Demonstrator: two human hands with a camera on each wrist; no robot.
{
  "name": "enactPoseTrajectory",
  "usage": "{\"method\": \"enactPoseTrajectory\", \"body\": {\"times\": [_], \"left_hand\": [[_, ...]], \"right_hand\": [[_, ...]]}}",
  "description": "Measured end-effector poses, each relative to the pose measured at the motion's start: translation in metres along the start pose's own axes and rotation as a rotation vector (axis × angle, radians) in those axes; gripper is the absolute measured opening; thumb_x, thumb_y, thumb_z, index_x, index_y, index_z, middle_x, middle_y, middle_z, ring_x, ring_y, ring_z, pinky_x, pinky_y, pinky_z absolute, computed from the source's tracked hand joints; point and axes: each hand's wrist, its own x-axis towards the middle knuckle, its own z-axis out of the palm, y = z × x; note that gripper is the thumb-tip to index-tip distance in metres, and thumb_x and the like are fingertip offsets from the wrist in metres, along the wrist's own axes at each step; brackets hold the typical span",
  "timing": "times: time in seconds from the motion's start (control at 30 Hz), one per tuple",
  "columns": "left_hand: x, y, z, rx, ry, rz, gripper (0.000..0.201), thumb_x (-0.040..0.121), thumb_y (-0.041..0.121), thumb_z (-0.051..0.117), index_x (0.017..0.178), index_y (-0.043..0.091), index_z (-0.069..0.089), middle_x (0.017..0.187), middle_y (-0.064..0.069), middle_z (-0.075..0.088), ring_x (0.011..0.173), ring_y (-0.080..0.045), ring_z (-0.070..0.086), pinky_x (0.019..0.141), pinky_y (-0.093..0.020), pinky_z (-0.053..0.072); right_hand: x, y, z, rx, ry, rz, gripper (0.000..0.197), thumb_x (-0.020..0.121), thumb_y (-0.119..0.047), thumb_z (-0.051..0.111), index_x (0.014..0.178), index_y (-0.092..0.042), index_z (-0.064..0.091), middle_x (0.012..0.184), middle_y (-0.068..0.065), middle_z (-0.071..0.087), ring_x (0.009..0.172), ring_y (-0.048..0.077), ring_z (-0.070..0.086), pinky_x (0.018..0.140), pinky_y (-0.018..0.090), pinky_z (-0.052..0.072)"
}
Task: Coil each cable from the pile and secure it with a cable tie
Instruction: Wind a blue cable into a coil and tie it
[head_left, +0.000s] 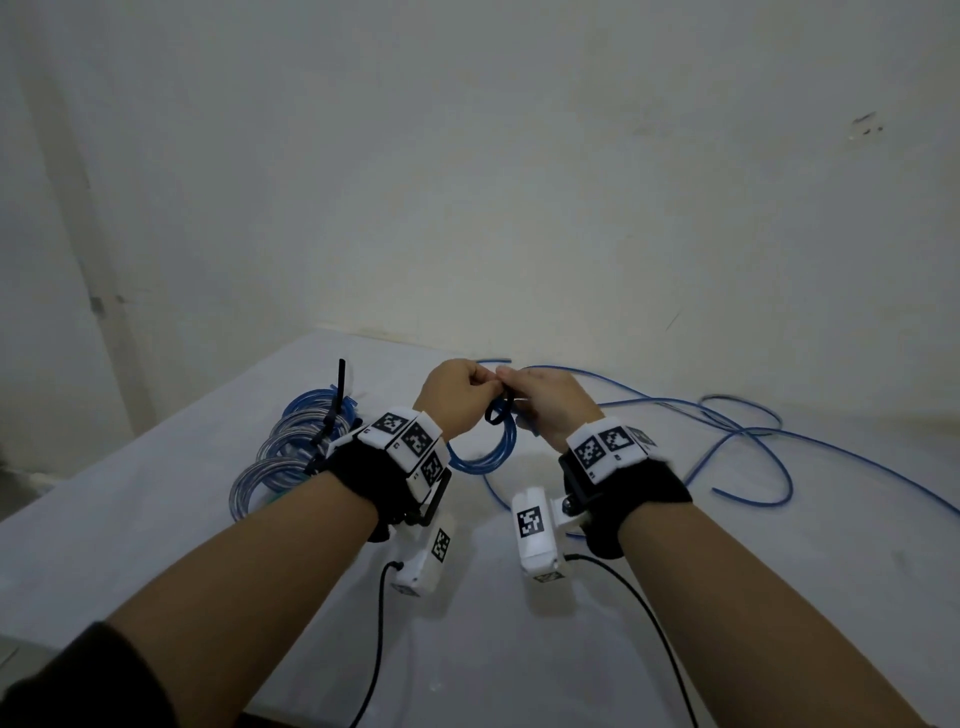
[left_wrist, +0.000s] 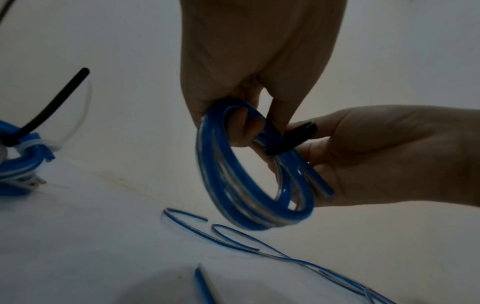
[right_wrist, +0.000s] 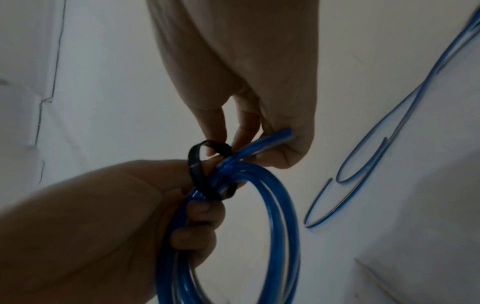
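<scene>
A small coil of blue cable (head_left: 485, 452) hangs above the white table (head_left: 156, 530) between my two hands. My left hand (head_left: 478, 384) grips the top of the coil (left_wrist: 244, 181), fingers curled through it. A black cable tie (right_wrist: 198, 164) is looped round the coil's strands (right_wrist: 275, 216) at that spot. My right hand (right_wrist: 223, 148) pinches the tie's end between thumb and forefinger, right beside the left hand's fingers (right_wrist: 200, 207). In the left wrist view the tie (left_wrist: 293, 137) crosses the strands by my right hand (left_wrist: 389, 156). A cut cable end (right_wrist: 285, 133) pokes out under my right palm.
Several tied coils (head_left: 291, 452) lie at the table's left, one with a black tie tail (head_left: 341, 384) standing up. Loose blue cables (head_left: 737, 421) sprawl over the right and back of the table. A white wall rises just behind.
</scene>
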Motion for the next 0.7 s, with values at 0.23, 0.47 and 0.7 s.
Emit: {"method": "enactPoseTrajectory", "body": {"times": [0.23,0.47,0.7], "left_hand": [[-0.001,-0.009,-0.002,0.039,-0.038,-0.004,0.01,0.089,0.014,0.056,0.079,0.013,0.059,0.068,0.006,0.057,0.067,-0.01,0.053,0.06,-0.017,0.039],[-0.004,-0.01,-0.004,0.061,-0.101,0.023,0.013,0.09,0.015,0.055,0.078,0.015,0.059,0.068,0.007,0.061,0.067,-0.006,0.055,0.064,-0.021,0.04],[-0.005,-0.011,-0.004,0.083,-0.123,0.045,0.008,0.09,0.014,0.055,0.084,0.014,0.06,0.072,0.006,0.062,0.076,-0.014,0.058,0.075,-0.026,0.046]], "right_hand": [[0.001,-0.003,0.003,0.019,0.058,0.128,0.023,0.09,-0.012,0.06,0.069,-0.012,0.051,0.065,0.003,0.053,0.05,0.01,0.044,0.051,0.021,0.035],[0.008,-0.005,0.004,0.002,0.177,0.164,0.025,0.088,-0.011,0.062,0.065,-0.006,0.053,0.059,0.006,0.049,0.048,0.012,0.041,0.043,0.02,0.035],[0.008,-0.002,0.004,0.05,0.234,0.143,0.022,0.088,-0.009,0.062,0.068,-0.003,0.055,0.055,0.008,0.049,0.039,0.011,0.043,0.038,0.019,0.038]]}}
